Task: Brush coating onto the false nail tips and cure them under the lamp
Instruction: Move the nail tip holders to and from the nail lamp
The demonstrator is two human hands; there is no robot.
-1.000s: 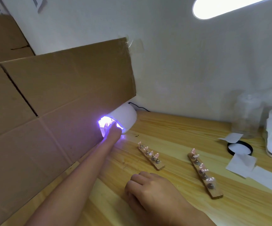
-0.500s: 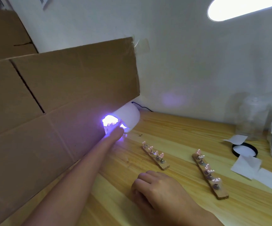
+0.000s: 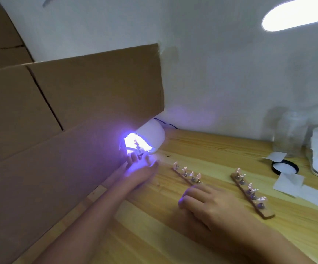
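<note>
one strip [image 3: 136, 146] blurred in lamp [image 3: 151, 133] glare, left hand [image 3: 138, 172] grip unclear, right hand [image 3: 208, 203] loosely curled, empty

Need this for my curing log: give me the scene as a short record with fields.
lamp: curing lamp, lit violet, beside the cardboard
inside: lit strip of nail tips
left hand: fingers straight, at the lamp's mouth
right hand: loosely curled, resting on the table, holding nothing
waiting: middle strip and right strip on the table
</note>
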